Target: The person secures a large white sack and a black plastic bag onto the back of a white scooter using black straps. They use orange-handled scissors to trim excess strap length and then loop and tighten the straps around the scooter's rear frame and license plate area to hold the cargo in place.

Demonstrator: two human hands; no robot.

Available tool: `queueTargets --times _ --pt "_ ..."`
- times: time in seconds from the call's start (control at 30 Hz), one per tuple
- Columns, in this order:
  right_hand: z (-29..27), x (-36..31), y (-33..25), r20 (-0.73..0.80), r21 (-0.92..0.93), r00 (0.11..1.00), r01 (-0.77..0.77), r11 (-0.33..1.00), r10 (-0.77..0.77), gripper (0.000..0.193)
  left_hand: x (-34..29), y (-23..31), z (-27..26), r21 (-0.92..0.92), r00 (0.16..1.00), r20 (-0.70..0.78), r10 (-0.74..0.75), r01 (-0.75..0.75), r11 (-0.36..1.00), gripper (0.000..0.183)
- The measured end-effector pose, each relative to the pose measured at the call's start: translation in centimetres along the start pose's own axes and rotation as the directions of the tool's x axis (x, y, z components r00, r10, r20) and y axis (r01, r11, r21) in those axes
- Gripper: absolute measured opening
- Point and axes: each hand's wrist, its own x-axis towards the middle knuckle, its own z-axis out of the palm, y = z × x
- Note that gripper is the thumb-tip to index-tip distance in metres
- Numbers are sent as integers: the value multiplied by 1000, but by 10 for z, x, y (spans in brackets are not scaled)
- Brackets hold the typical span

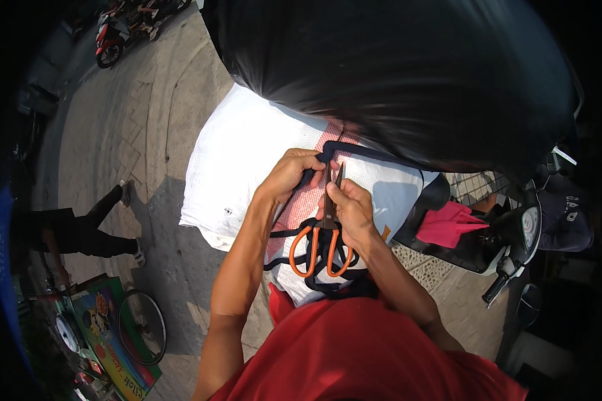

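Note:
My left hand (291, 175) is closed on a dark navy fabric strip (374, 152) where it bends in a loop. Close by on the right, my right hand (352, 208) grips a pair of scissors (328, 219) around the blades, not by the handles. The orange handles hang toward me, and the blade tips point away, near the strip. Beneath both hands lies a bulging white woven sack (237, 144) with a red band. More dark strip is tangled around the scissors' handles. A large black plastic bag (394, 73) bulges just beyond my hands.
At the right a motorcycle (515, 234) stands with a pink cloth (450, 224) on it, a person in dark clothes beside it. On the left are a walking person's legs (110, 234) and a colourful cart (107, 334) with a wheel. A red motorbike (110, 43) is far left.

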Motion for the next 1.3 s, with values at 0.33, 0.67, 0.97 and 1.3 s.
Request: queueTargets --times 0.33,0.67,0.97,1.3 --pt "-10 4 -5 46 20 999 -2 1000 1 18 2 -4 -2 24 999 -46 0 2 1000 29" --pt "-5 6 3 32 100 999 -15 995 12 19 -3 4 4 5 999 -33 -15 15 1000 29" --pt "1 10 -3 17 183 1000 -22 983 19 17 -2 -4 5 15 997 -71 -10 11 1000 28" --pt "1 16 9 40 270 992 107 957 -122 18 -8 -8 5 4 997 -65 44 -44 999 21"
